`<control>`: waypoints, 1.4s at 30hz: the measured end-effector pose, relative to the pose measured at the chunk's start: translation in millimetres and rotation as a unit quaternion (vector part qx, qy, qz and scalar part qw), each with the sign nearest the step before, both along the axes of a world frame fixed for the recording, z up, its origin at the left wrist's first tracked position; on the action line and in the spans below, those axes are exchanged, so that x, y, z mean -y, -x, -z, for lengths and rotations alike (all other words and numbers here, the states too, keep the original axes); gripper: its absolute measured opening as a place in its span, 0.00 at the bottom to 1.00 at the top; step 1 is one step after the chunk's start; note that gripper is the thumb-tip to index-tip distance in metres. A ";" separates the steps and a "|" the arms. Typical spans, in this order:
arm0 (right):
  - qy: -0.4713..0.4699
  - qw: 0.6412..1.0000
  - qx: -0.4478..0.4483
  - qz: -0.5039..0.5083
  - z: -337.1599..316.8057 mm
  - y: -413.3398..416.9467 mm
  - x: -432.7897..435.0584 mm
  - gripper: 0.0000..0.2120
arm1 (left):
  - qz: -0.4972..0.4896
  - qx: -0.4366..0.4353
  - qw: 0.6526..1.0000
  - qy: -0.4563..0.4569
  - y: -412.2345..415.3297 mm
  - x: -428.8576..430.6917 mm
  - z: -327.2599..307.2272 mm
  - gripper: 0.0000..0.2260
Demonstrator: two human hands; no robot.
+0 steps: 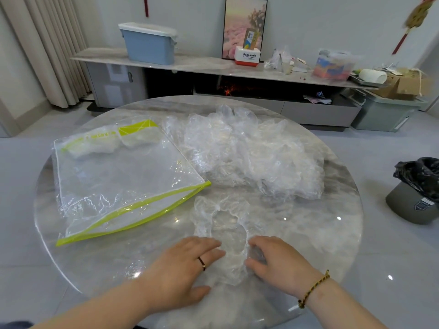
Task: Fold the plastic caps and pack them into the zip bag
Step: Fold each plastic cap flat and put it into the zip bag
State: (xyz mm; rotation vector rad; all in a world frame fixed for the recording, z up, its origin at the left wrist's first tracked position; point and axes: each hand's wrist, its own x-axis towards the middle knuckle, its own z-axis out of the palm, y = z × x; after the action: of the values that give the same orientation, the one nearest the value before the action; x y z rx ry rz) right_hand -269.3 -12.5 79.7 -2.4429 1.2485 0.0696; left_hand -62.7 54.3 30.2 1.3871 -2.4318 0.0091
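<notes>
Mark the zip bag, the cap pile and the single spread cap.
zip bag (114, 176), head view, clear middle panel.
cap pile (251, 153), head view, centre of heap.
spread cap (228, 222), head view, its flat middle.

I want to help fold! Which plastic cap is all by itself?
The cap spread flat in front, between the left hand and right hand. The rest sit crumpled in a pile behind it or inside the zip bag.

Left hand (187, 264) and right hand (279, 261): both palms down, side by side, not touching.
The left lies flat with its fingers straight, forearm entering from the lower left. The right has bent fingers with tips turned down toward the left hand. Whether they pinch cannot be told.
</notes>
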 end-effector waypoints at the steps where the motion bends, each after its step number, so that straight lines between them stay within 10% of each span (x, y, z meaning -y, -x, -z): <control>1: -0.015 1.000 0.001 0.002 -1.8 -1.1 -1.6 0.16 | -0.005 0.007 1.000 -0.002 5.1 -0.3 3.0 0.23; 7: -0.026 0.994 -0.045 -0.100 -6.9 -6.5 -16.3 0.22 | -0.024 -0.053 0.998 0.033 14.2 5.3 14.8 0.18; 13: 0.031 0.993 -0.063 -0.093 7.5 0.5 -6.6 0.31 | -0.138 -0.177 0.963 -0.150 -3.1 1.2 0.1 0.22; 19: 0.077 0.994 0.066 0.046 14.6 3.1 11.2 0.13 | -0.299 -0.450 0.829 -0.144 -2.2 11.1 -13.7 0.11; 37: -0.044 0.978 0.099 0.179 20.4 -25.1 -4.5 0.15 | -0.397 -0.352 0.820 -0.213 -14.6 19.6 -35.7 0.09; 42: -0.084 0.966 0.078 0.230 18.6 -26.8 3.9 0.19 | -0.363 -0.217 0.896 -0.137 -18.8 15.1 -41.3 0.21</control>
State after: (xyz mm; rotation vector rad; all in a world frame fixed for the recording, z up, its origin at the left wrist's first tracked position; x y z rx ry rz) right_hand -242.5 -16.5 61.1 -1.9230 1.6278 -0.1389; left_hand -43.9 39.2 71.5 2.0797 -1.4912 -0.4275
